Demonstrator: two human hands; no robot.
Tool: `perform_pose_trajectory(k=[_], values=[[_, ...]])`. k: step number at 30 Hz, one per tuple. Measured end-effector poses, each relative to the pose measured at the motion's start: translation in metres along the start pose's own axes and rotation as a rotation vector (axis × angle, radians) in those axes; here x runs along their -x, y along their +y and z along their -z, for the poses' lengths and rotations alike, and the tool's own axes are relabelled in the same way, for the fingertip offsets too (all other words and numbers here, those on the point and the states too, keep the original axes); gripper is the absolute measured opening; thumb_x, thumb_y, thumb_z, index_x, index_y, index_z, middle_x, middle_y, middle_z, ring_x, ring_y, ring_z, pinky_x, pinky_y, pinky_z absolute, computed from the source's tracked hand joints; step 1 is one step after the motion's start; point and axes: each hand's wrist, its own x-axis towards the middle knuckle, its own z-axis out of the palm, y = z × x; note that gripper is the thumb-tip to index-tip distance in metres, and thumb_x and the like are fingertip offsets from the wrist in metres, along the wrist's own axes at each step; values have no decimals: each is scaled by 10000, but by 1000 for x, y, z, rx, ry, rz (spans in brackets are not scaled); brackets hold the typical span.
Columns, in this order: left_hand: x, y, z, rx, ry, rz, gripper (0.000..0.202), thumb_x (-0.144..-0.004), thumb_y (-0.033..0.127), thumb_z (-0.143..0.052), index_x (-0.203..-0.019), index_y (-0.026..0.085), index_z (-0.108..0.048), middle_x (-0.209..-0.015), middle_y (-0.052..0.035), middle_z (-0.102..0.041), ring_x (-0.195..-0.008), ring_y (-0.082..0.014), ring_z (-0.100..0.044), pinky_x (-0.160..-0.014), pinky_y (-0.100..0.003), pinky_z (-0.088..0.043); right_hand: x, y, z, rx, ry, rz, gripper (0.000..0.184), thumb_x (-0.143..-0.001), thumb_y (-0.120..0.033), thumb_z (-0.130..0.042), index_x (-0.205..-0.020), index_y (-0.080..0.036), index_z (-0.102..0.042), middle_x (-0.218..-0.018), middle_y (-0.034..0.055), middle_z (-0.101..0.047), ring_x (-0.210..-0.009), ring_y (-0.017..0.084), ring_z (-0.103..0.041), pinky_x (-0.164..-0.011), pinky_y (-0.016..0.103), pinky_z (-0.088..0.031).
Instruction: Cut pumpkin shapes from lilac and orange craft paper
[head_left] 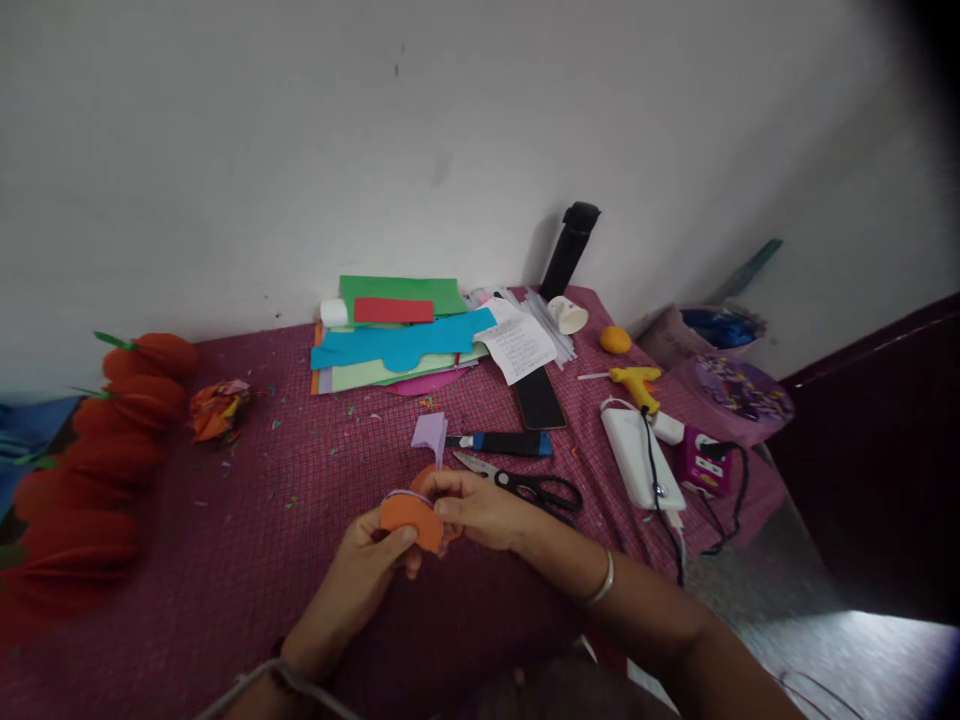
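Near the front of the table, my left hand (pixel 367 560) pinches a rounded orange paper piece (pixel 411 518), thumb on top. My right hand (pixel 476 510) grips the same orange paper from the right, thumb and index finger at its upper edge. A thin lilac edge shows along the top of the orange piece, and more orange paper peeks out behind my right fingers. Just beyond lies a folded lilac paper scrap (pixel 430 432). Close to my right hand are black-handled scissors (pixel 536 487) and a blue-and-black utility knife (pixel 510 443).
Coloured sheets (pixel 397 345) are stacked at the back, beside a written paper (pixel 517 345), a phone (pixel 540 400) and a black bottle (pixel 570 250). At right lie a yellow glue gun (pixel 636 383), a white power bank (pixel 641 455) and a purple extension box (pixel 705 462). Orange paper pumpkins (pixel 112 470) line the left.
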Motion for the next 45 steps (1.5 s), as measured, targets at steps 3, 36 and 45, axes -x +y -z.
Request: perform_pose_trajectory(k=[3, 36, 45], values=[[-1, -3, 2, -4, -16, -8, 278, -690, 438, -738, -678, 165, -693, -556, -35, -607, -444, -123, -510, -429, -234, -427, -2, 6, 3, -99, -45, 1, 508, -645, -514, -793, -901, -137, -569, -718, -30, -595, -539, 76, -577, -519, 198, -468], [9, 22, 8, -926, -70, -736, 252, -814, 148, -638, -1032, 248, -717, -1181, -86, -658, -981, -199, -658, -817, -300, -552, -6, 8, 10, 249, 50, 13, 338, -733, -456, -710, -749, -145, -577, -655, -60, -490, -578, 62, -423, -541, 198, -309], [6, 20, 14, -1128, -45, -998, 273, -826, 43, -550, -1039, 182, -649, -985, -80, -709, -901, -171, -655, -793, -288, -530, 1, -8, 5, 326, 123, 284, 315, -800, -442, -674, -923, -166, -585, -928, 28, -581, -864, 138, -556, -821, 309, -445]])
